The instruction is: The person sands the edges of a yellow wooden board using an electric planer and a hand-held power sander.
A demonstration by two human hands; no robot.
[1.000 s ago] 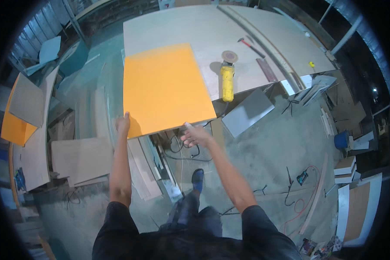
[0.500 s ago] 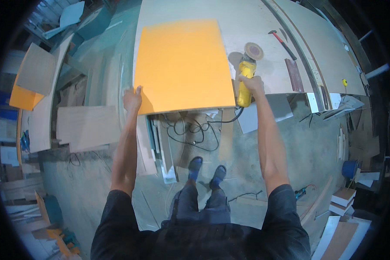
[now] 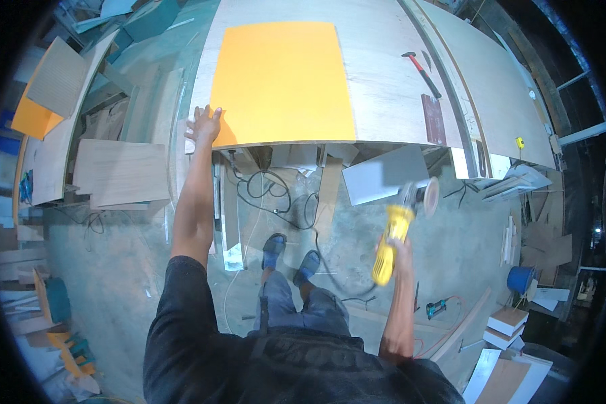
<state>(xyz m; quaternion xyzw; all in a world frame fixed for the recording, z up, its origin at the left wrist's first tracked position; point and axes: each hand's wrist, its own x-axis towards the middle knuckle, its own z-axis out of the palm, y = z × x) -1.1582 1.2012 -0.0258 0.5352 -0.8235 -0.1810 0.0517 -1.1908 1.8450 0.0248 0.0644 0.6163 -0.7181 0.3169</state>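
An orange rectangular panel lies flat on the pale wooden worktable, its near edge about level with the table's front edge. My left hand rests at the panel's near left corner, fingers spread, thumb by the orange edge. In my right hand is a yellow angle grinder, gripped round its body and held over the floor right of my legs. Its round disc points away from me, up and to the right. A black cord trails from its rear end.
A red-handled hammer and a dark reddish strip lie on the table's right part. Cord loops hang below the front edge. A white board leans under the table. A teal power tool sits on the floor at right.
My right hand has swung the grinder from beside the panel back toward me, off the table. The panel has shifted away from me, its overhang gone. My left hand's fingers have spread.
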